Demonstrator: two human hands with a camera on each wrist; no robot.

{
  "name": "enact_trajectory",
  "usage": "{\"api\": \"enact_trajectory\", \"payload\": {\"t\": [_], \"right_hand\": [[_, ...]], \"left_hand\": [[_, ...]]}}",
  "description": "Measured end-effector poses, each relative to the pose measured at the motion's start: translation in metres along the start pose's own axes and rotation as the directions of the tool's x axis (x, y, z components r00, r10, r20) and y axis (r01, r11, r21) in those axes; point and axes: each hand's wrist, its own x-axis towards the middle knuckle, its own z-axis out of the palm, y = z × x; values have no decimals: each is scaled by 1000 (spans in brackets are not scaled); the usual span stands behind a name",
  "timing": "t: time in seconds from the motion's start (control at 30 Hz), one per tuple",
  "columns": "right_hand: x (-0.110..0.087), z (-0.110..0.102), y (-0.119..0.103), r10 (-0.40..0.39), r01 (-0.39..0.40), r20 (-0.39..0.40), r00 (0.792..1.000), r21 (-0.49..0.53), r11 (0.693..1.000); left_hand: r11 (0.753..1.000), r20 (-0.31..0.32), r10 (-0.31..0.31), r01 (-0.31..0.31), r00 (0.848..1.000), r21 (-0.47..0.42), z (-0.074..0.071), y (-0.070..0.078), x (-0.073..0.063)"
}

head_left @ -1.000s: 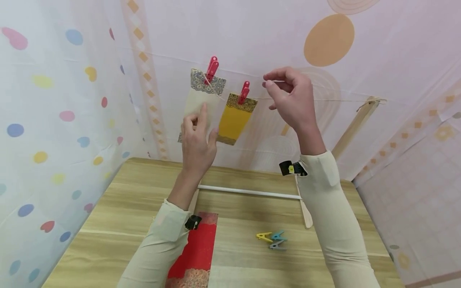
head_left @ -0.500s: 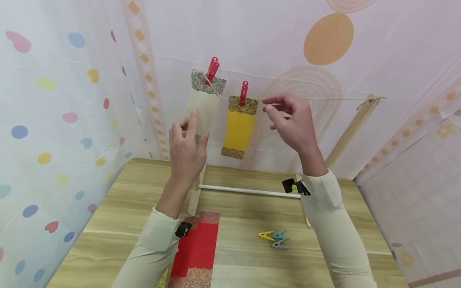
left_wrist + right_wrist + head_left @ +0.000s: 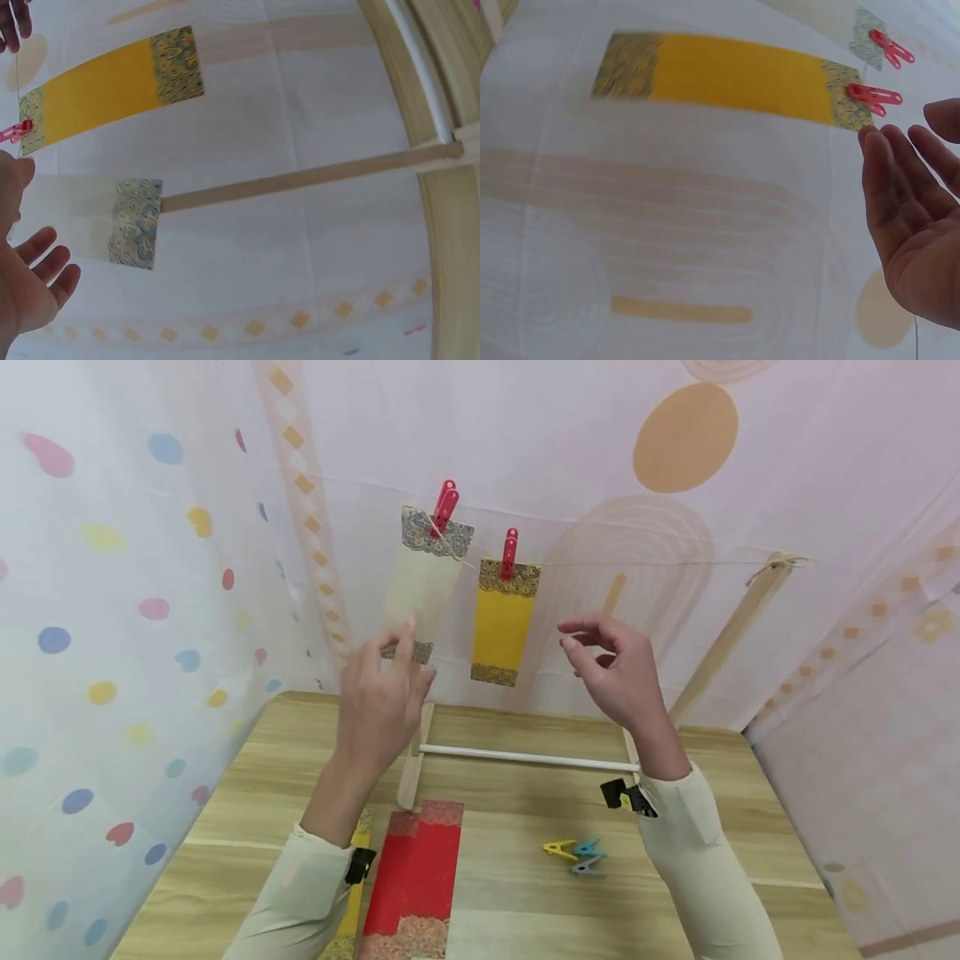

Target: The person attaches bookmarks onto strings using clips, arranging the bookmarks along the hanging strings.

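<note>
A cream paper strip [image 3: 424,581] with patterned ends hangs from a string [image 3: 660,563], held by a red clothespin [image 3: 445,510]. Right of it a yellow paper strip [image 3: 504,627] hangs from a second red clothespin [image 3: 509,553]. My left hand [image 3: 378,697] is raised in front of the cream strip's lower end and partly covers it; its fingers are relaxed and grip nothing. To the right of the yellow strip, my right hand [image 3: 618,672] hovers below the string with loosely bent fingers and nothing in them. The left wrist view shows the left hand [image 3: 30,289] beside the cream strip [image 3: 135,225].
On the table [image 3: 510,893] lie red paper strips [image 3: 416,868], a yellow strip [image 3: 352,902] partly behind the left sleeve, and three clothespins [image 3: 576,854]. A wooden post [image 3: 731,639] carries the string at right. A white rod [image 3: 525,758] runs low between the frame's feet.
Both hands have come down from the string, the left also drawing left, away from the strips. The yellow strip has swung to hang straighter, and its clothespin has turned more upright.
</note>
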Motion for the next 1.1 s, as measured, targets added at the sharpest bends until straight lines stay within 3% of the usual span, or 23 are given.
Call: {"api": "enact_trajectory", "payload": {"t": [0.27,0.43,0.6,0.83,0.97,1.1], "right_hand": [[-38,2,22,-89,92,29,996,-148,985],[-56,6,31,-132,139,46,990,-219,966],[-72,9,39,-86,110,102,991,-254,961],[-87,9,55,8,61,208,978,-323,944],[-101,7,65,24,74,239,971,-390,918],[-119,7,80,27,122,306,952,-458,880]], "left_hand": [[998,130,51,-56,990,35,-1,-4,-34],[994,239,51,-73,970,83,-3,-10,-52],[994,340,-15,-24,940,109,-5,-13,-65],[988,406,-112,57,907,146,-10,-23,-82],[979,451,-154,75,879,188,-11,-27,-97],[958,518,-239,113,821,263,-9,-33,-116]]}}
